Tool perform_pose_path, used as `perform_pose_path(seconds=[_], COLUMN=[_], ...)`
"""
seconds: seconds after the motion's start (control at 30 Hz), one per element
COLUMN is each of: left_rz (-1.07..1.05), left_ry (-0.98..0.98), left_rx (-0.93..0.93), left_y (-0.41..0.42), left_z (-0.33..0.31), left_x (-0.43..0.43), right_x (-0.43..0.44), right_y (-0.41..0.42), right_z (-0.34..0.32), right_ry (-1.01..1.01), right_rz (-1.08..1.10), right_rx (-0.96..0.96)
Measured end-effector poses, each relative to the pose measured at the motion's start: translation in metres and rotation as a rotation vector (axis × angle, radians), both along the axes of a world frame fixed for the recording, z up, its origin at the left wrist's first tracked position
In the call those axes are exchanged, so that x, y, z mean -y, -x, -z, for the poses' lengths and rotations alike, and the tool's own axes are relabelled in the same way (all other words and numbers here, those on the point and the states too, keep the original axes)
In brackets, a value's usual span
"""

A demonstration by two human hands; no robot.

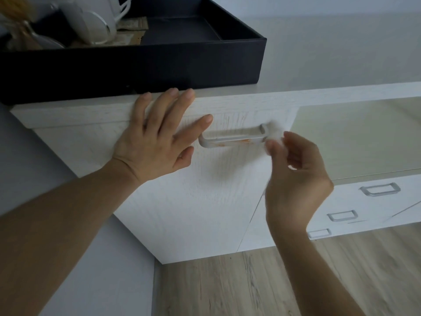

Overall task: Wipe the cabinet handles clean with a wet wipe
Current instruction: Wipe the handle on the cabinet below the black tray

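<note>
1. The left hand (157,135) lies flat and released on the cabinet front (205,201), fingers spread. It sits at about 9 o'clock from the handle (232,139), with the forefinger close to the handle's left post.
2. The right hand (296,176) pinches a small wad of wet wipe (274,133) between thumb and fingertips. The wipe is at the handle's right end, roughly 3 o'clock, and is too blurred for me to say whether it touches the metal.
3. An orange smear (243,140) runs along the bar. A light pass with so small a wad may drag the stain sideways rather than lift it — I'd expect streaks on the bar or on the pale door behind it.
4. The pinch looks slight, so the wipe could slip out and drop to the floor if it catches on the post.
5. A stroke towards 9 o'clock would run into the left forefinger, and the left end could be missed.
6. The black tray (136,65) sits at the tabletop (319,53) edge, just above the left fingertips at 12 o'clock. It holds a white kettle (100,21), and an upward shove of that hand might jog it.
7. Three smaller handles (380,189) wait at about 4 o'clock — a wad soiled here could carry orange onto them.
</note>
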State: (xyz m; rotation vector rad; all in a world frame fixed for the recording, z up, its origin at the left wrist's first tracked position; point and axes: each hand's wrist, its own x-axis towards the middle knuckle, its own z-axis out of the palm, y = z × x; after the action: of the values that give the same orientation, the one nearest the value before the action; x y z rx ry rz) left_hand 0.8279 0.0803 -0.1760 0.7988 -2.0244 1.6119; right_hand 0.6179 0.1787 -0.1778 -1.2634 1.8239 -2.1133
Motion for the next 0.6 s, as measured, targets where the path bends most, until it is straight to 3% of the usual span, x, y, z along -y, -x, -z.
perform_pose_path(seconds=[0.07,0.27,0.5,0.6], left_rz=[0.002,0.008,0.035,0.077], left_ry=[-0.006,-0.004,-0.050,-0.063], left_rx=[0.003,-0.009,0.008,0.106], left_y=[0.001,0.000,-0.001,-0.013], left_z=[0.000,0.001,-0.009,-0.022], left_x=[-0.001,-0.001,-0.007,-0.008], right_x=[0.002,0.000,-0.005,-0.003], right_y=[-0.004,-0.015,-0.013,-0.017], right_z=[-0.002,0.008,0.000,-0.002], right_ry=[0.034,0.042,0.039,0.031], right_rz=[-0.001,0.070,0.000,0.001], right_rx=[0.078,-0.298,-0.383,-0.367])
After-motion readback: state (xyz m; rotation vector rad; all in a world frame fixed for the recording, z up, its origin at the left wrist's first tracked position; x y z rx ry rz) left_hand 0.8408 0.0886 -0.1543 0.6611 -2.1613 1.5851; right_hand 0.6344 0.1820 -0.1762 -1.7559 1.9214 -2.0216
